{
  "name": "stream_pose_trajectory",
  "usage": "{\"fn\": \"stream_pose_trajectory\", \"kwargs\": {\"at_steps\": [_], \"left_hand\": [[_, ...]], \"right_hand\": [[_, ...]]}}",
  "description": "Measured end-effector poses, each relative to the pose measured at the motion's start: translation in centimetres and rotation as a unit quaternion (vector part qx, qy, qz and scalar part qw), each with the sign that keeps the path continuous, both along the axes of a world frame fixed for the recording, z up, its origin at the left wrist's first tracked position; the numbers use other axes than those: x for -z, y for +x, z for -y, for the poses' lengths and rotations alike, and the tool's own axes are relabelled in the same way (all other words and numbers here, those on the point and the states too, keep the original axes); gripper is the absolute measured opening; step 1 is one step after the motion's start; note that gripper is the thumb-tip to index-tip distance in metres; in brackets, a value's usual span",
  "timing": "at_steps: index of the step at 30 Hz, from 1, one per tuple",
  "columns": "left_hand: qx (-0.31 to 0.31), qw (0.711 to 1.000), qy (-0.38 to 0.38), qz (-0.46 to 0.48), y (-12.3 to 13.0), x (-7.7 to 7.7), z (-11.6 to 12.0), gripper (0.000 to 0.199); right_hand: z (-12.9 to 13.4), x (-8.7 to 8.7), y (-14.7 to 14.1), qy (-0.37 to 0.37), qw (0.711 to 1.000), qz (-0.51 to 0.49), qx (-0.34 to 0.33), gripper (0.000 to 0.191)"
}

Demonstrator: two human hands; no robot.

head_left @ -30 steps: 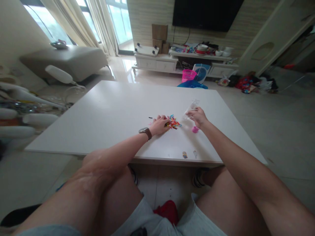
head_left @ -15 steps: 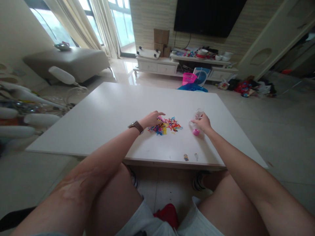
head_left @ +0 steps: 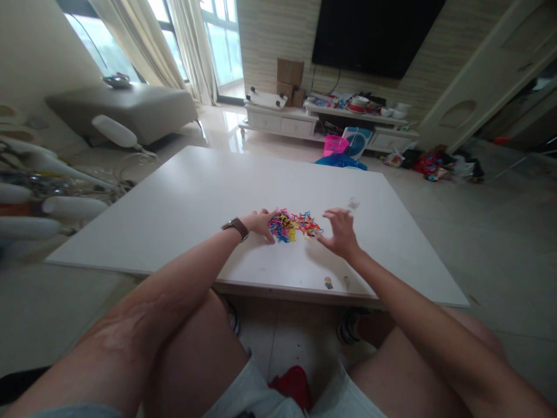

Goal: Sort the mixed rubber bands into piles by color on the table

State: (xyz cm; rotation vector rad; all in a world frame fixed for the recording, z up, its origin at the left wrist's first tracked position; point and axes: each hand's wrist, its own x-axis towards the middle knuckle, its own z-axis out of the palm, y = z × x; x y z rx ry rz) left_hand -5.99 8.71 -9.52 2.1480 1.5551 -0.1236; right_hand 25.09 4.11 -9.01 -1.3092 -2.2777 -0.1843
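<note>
A pile of small multicoloured bands [head_left: 284,226] lies on the white table [head_left: 195,203], with a second, mostly red part [head_left: 308,224] joined to it on the right. My left hand [head_left: 261,224], below a brown-strapped watch, rests at the pile's left edge with its fingers spread around it. My right hand [head_left: 342,233] is just right of the red part, thumb and fingers apart and nothing between them. Behind my right hand stands a small clear container [head_left: 353,203], partly covered by the fingers. The pink item is not visible.
Two small stickers, one a yellow and blue figure [head_left: 328,283], are near the table's front edge. Beyond the far edge are a blue plastic object [head_left: 342,161] and a pink basket [head_left: 335,144]. White rounded lamp arms [head_left: 115,132] stand at the left.
My right hand has let go of the clear container and moved left toward the bands. My left hand has shifted from above the pile to its left edge. The view has tilted slightly.
</note>
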Motion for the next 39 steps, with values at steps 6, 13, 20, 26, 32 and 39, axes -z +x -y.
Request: {"fn": "stream_pose_trajectory", "kwargs": {"at_steps": [6, 13, 20, 26, 32, 39], "left_hand": [[0.009, 0.988, 0.03, 0.153, -0.3, -0.9, 0.8, 0.107], [-0.118, 0.982, 0.101, 0.104, -8.2, -3.9, 1.4, 0.076], [-0.166, 0.976, 0.083, 0.117, -14.1, -4.4, 3.7, 0.057], [-0.211, 0.956, 0.062, 0.195, -16.2, -4.3, 4.0, 0.05], [-0.255, 0.948, 0.05, 0.186, -17.1, -4.5, 4.3, 0.044], [-0.272, 0.945, 0.052, 0.172, -17.9, -4.0, 4.5, 0.043]], "right_hand": [[0.1, 4.5, -6.2, -0.244, 0.959, 0.013, 0.145, 0.107], [-1.5, 4.2, -13.1, -0.21, 0.975, -0.015, 0.074, 0.103], [-4.3, 3.9, -16.7, -0.165, 0.986, -0.024, 0.001, 0.032], [-6.2, 2.3, -22.1, -0.176, 0.983, -0.009, -0.055, 0.026], [-6.8, -0.9, -28.6, -0.21, 0.971, -0.005, -0.112, 0.053], [-8.2, -0.8, -19.6, -0.15, 0.976, -0.155, 0.02, 0.046]]}}
